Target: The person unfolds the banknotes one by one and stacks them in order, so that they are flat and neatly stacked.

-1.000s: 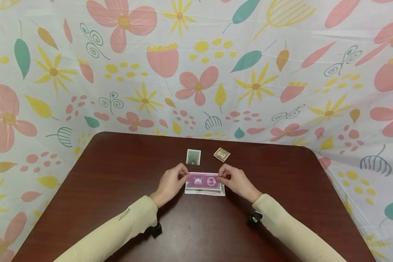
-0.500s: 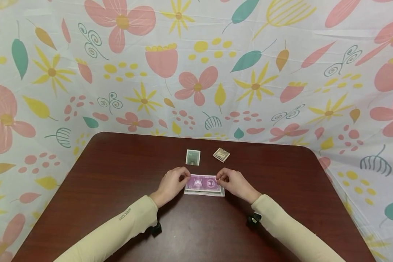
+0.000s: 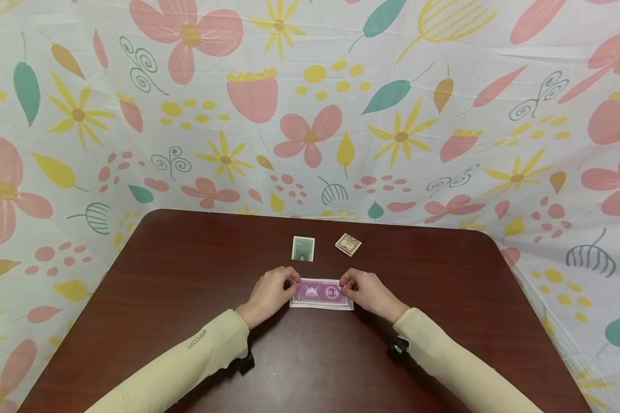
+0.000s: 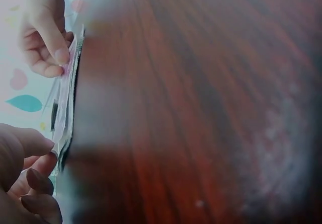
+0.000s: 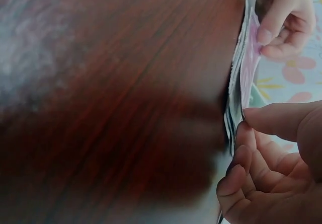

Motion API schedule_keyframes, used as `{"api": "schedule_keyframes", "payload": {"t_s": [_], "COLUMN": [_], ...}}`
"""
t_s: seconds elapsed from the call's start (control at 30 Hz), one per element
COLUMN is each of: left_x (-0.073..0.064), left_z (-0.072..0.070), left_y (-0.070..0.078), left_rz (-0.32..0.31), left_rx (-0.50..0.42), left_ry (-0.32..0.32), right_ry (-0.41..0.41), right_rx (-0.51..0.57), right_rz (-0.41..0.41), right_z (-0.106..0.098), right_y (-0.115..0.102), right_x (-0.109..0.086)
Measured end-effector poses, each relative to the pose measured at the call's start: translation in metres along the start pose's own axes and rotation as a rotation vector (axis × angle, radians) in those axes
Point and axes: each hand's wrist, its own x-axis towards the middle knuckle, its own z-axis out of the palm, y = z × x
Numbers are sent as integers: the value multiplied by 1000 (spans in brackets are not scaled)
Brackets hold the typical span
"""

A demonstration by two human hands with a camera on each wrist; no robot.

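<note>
A purple banknote (image 3: pixel 320 291) lies lengthwise in front of the person, over a small stack of paler notes (image 3: pixel 320 307) whose light edge shows beneath. My left hand (image 3: pixel 270 292) pinches the purple note's left end between thumb and index finger. At the opposite end, my right hand (image 3: pixel 371 291) pinches it the same way. Seen from the side in the right wrist view, the purple note (image 5: pixel 249 63) sits close against the layered notes (image 5: pixel 235 83), whose edges fan slightly apart.
Farther back on the dark wooden table (image 3: pixel 196 258) lie a green note (image 3: pixel 303 249) marked 2 and a folded brown note bundle (image 3: pixel 348 244). A flower-printed cloth (image 3: pixel 310 115) hangs behind the table's far edge.
Both hands have brought the purple banknote down and slightly toward the person, so it now covers more of the stack. The green note and the folded bundle stay in place.
</note>
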Motion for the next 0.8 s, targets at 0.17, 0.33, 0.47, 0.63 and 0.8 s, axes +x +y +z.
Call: {"api": "schedule_keyframes", "payload": {"t_s": [0.17,0.33,0.47,0.63,0.8], "left_x": [0,0,2,4,7], "left_z": [3,4,3,1,-5], "left_y": [-3,-3,-1,-1,-2], "left_rz": [10,12,11,12,5], "left_rx": [41,76,124,141,138], "left_ry": [-16,-14,-17,-35,-49], "right_ry": [-12,-1,15,6,-30], "right_rx": [-16,-50,-115,-129,-96], "right_rz": [7,-17,-44,-102,-158], "right_z": [3,3,1,0,-2], "right_y": [-1,-3,-4,-1,4], "right_x": [1,1,0,-1,-1]}}
